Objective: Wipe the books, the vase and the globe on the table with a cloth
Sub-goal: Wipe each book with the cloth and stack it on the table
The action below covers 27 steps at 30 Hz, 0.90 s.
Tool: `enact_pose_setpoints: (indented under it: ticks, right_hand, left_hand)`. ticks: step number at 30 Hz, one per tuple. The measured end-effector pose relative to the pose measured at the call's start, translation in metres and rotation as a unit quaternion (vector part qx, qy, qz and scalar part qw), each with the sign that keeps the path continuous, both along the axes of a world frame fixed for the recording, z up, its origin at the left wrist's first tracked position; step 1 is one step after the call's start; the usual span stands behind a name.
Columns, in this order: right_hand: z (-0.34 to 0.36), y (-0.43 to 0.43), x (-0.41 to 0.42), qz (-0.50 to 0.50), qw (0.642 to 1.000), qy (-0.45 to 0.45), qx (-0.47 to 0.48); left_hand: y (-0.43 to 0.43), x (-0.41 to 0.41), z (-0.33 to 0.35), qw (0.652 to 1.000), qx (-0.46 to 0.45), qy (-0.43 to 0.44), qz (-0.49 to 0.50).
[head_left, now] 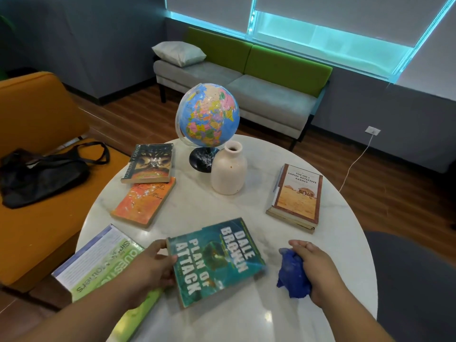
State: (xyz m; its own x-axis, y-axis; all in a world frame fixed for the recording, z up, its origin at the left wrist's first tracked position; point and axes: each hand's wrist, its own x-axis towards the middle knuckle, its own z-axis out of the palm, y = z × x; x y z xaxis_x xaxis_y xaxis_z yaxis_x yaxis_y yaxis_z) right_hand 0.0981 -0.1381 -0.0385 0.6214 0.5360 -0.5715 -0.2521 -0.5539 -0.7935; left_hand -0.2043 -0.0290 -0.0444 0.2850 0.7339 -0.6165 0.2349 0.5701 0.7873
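Teal paperback [217, 260] lay on the tabletop [246, 319] between your hands, long axis running crosswise, your left hand [153, 267] gripping its left end and your right hand [318, 270], just off its right end, clutching the balled blue cloth [292, 272].

Four loose books [217, 260], stack [296, 196] of two-plus; one globe [208, 114], one vase [229, 172], one cloth [292, 275].

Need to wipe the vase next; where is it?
Head view: the cream ceramic vase stands toward the white marble table's far side, front-right of the blue globe.
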Motion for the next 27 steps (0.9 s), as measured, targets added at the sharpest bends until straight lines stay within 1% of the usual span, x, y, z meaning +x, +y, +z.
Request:
enact_pose_setpoints:
  ticks: [4, 5, 6, 8, 9, 12, 14, 16, 17, 19, 20, 21, 24, 26, 27]
  right_hand:
    - [0.008, -0.001, 0.012, -0.026, 0.999, -0.017, 0.022]
    - [0.011, -0.001, 0.014, -0.024, 0.999, -0.031, 0.020]
    - [0.013, -0.002, 0.015, -0.022, 0.998, -0.048, 0.020]
    - [0.013, -0.005, 0.013, -0.002, 0.996, -0.087, 0.016]
    - [0.012, -0.007, 0.009, 0.013, 0.994, -0.109, 0.011]
    - [-0.001, -0.011, -0.005, 0.077, 0.982, -0.175, -0.002]
    - [-0.011, -0.015, -0.016, 0.134, 0.963, -0.233, -0.010]
    - [-0.020, -0.018, -0.026, 0.209, 0.932, -0.295, -0.011]
    - [-0.024, -0.019, -0.032, 0.262, 0.910, -0.320, -0.022]
    - [-0.037, -0.020, -0.036, 0.378, 0.846, -0.372, -0.059]
    - [-0.041, -0.018, -0.036, 0.406, 0.826, -0.383, -0.075]
    - [-0.044, -0.016, -0.035, 0.409, 0.820, -0.392, -0.079]
    - [-0.049, -0.008, -0.035, 0.371, 0.836, -0.396, -0.075]
    - [-0.051, -0.009, -0.039, 0.387, 0.826, -0.405, -0.071]
    - [-0.051, -0.010, -0.041, 0.413, 0.813, -0.406, -0.064]
  left_hand:
    - [-0.012, 0.018, -0.013, 0.997, 0.015, 0.030, -0.065]
    - [-0.010, 0.022, -0.019, 0.995, 0.032, 0.057, -0.080]
    - [-0.008, 0.025, -0.025, 0.988, 0.066, 0.102, -0.099]
    - [-0.005, 0.032, -0.033, 0.956, 0.148, 0.207, -0.143]
    - [-0.005, 0.035, -0.033, 0.940, 0.178, 0.243, -0.161]
    - [-0.009, 0.040, -0.030, 0.896, 0.242, 0.288, -0.239]
    - [-0.009, 0.040, -0.033, 0.855, 0.264, 0.336, -0.294]
    - [-0.010, 0.039, -0.035, 0.819, 0.282, 0.364, -0.343]
    - [-0.010, 0.038, -0.035, 0.805, 0.288, 0.369, -0.365]
    - [-0.010, 0.038, -0.035, 0.783, 0.296, 0.378, -0.396]
    - [-0.009, 0.039, -0.035, 0.773, 0.302, 0.384, -0.405]
    - [-0.007, 0.039, -0.035, 0.764, 0.308, 0.391, -0.411]
    - [-0.004, 0.039, -0.035, 0.742, 0.327, 0.407, -0.420]
    - [-0.003, 0.039, -0.036, 0.730, 0.341, 0.415, -0.422]
    - [-0.003, 0.039, -0.036, 0.723, 0.348, 0.420, -0.424]
